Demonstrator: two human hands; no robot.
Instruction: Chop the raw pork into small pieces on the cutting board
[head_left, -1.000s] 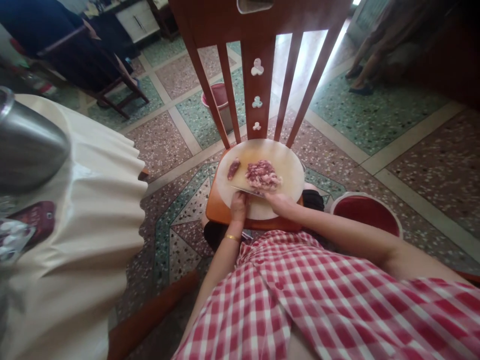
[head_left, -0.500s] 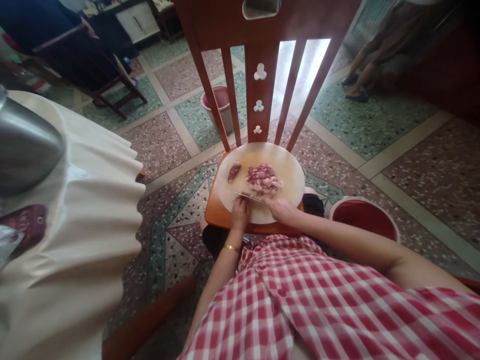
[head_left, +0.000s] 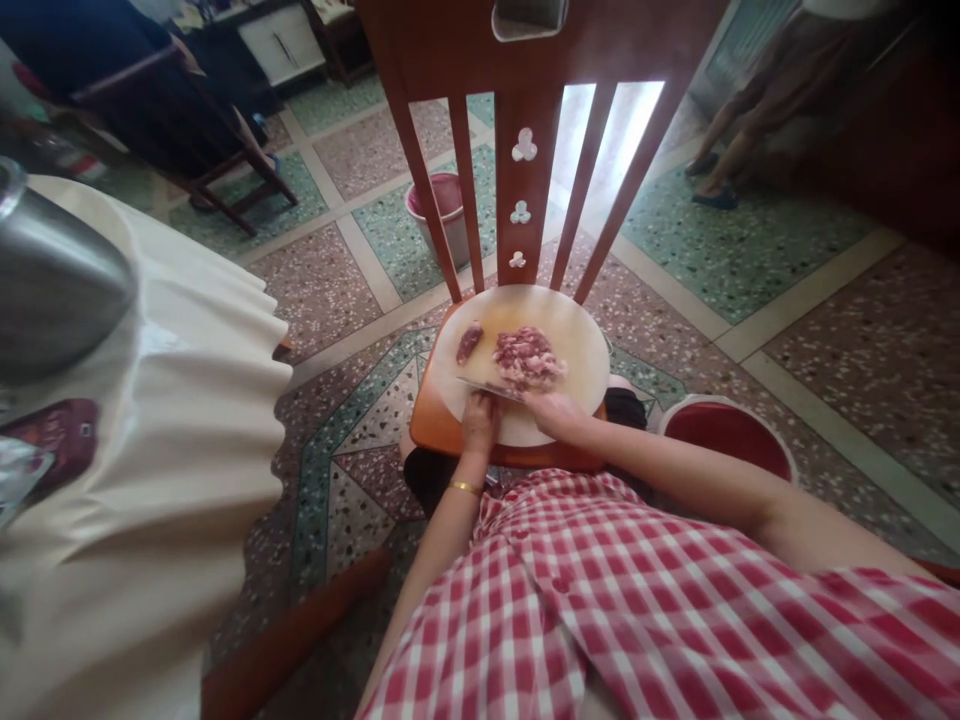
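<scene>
A round pale cutting board (head_left: 585, 370) rests on the seat of a wooden chair. On it lie a heap of chopped meat (head_left: 526, 357) and, to the left, a separate chunk of meat (head_left: 469, 342). My right hand (head_left: 556, 412) is closed round the handle of a knife (head_left: 487, 386), whose blade points left along the near side of the heap. My left hand (head_left: 479, 420) rests on the board just below the blade, fingers curled down; a small dark bit of meat shows at its fingertips, partly hidden by the blade.
The chair's slatted back (head_left: 517, 200) rises behind the board. A red-lined bucket (head_left: 731, 440) stands at the right, another bin (head_left: 439, 205) beyond the chair. At left are a cloth-covered table (head_left: 187, 450) and a metal pot (head_left: 60, 285). Two other people are in the background.
The knife blade has risen and tilted slightly, its flat now showing more. Both hands have stayed almost in place, and the view has shifted a little.
</scene>
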